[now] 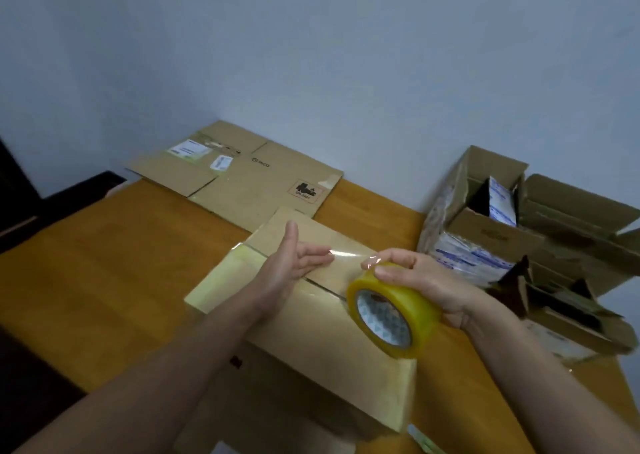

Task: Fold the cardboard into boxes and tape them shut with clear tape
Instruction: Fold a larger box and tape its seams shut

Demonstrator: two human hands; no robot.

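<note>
Folded box sits on the tabletop near the front edge, right of centre, flaps closed and glossy tape already over the seam and left end. Both hands hover just above its far half. Right hand grips the tape roll, fingers curled over the top, roll tilted with its core facing the camera. A short tape strip runs from the roll to the left hand; that hand is mostly flat, thumb raised, straight fingertips touching the strip's end. Flat cardboard lies at the far edge, open boxes at the right edge.
</note>
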